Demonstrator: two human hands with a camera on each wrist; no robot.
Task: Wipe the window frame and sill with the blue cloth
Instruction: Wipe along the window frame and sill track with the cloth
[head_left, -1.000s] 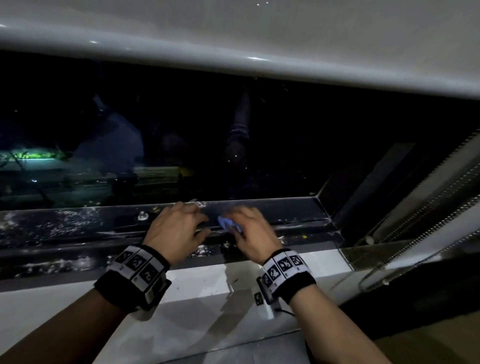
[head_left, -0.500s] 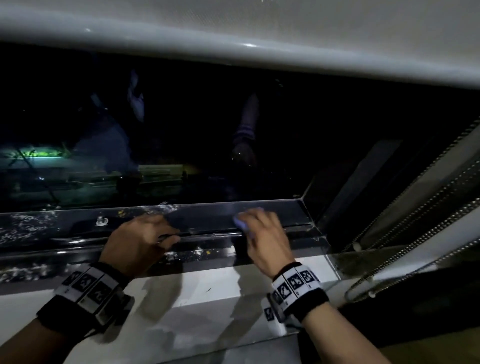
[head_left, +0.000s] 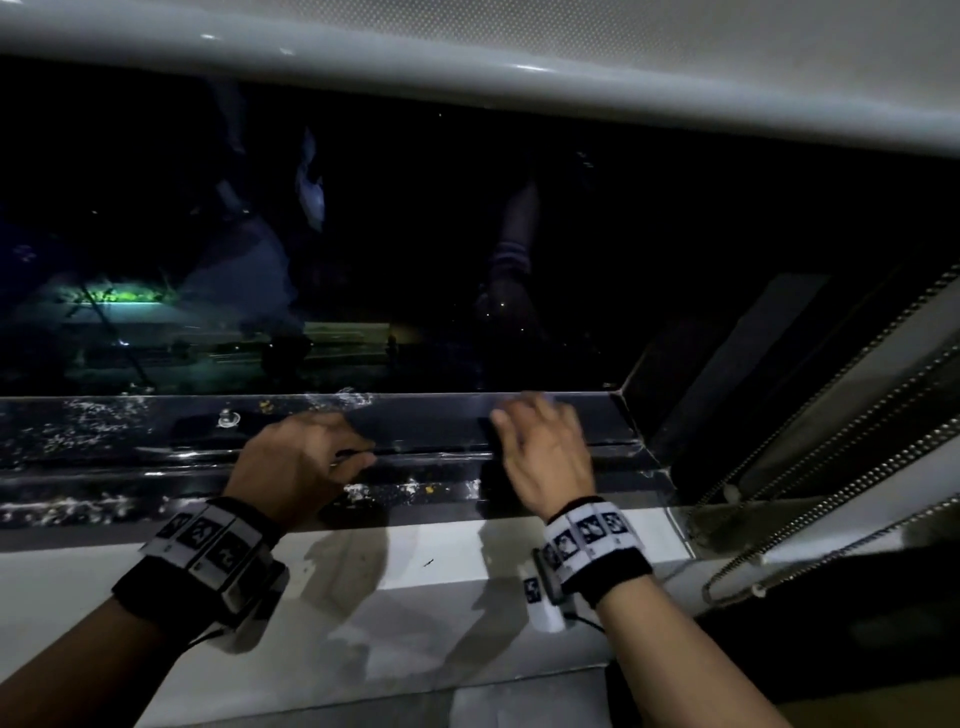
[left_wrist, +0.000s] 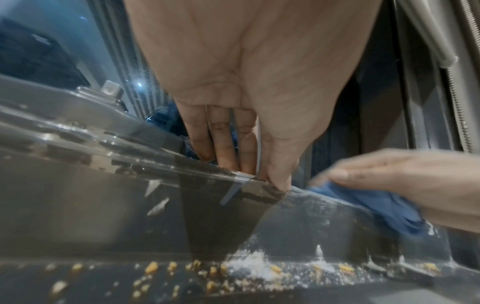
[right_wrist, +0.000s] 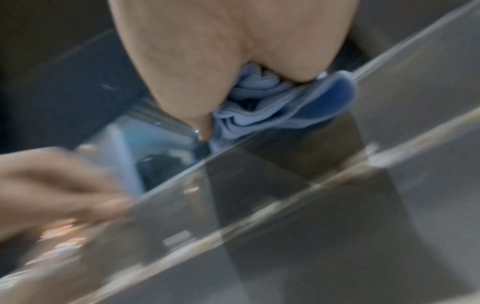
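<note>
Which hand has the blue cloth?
The right hand, nearer the frame's corner, holds the bunched blue cloth against the window frame. The left hand only rests fingertips on the frame.

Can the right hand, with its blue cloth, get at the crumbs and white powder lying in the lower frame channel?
Probably yes. The right hand presses the bunched blue cloth on the ledge just above the crumbs and white powder; nothing lies between.
</note>
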